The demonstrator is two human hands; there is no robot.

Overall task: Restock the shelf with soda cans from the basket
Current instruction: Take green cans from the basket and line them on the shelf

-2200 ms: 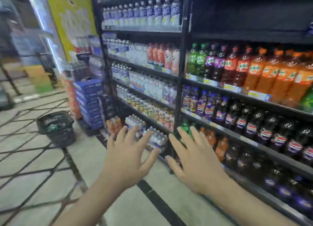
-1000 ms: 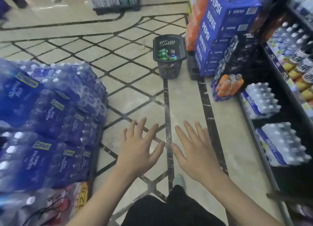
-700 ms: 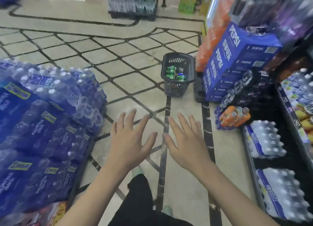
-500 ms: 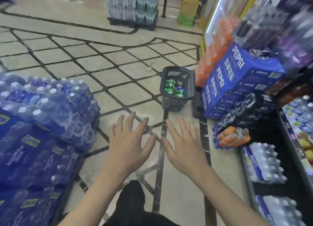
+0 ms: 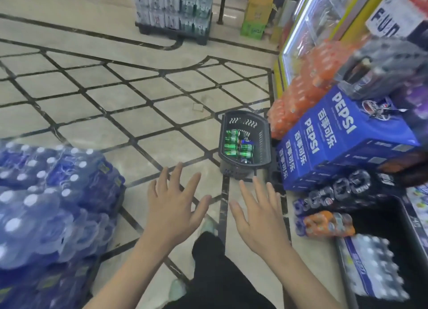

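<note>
Green soda cans (image 5: 238,146) all sit in the dark basket (image 5: 264,144) on the floor at 12 o'clock, none shelved yet by the look of it. Left hand (image 5: 172,212) and right hand (image 5: 257,218) both splayed flat, holding nothing; whole restock left, I judge.

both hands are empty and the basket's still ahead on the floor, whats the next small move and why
Probably step closer and reach down toward the basket. Both the left hand and right hand are spread open, holding nothing and short of it, while the green cans lie inside, so a can must be picked up before any shelving.
</note>
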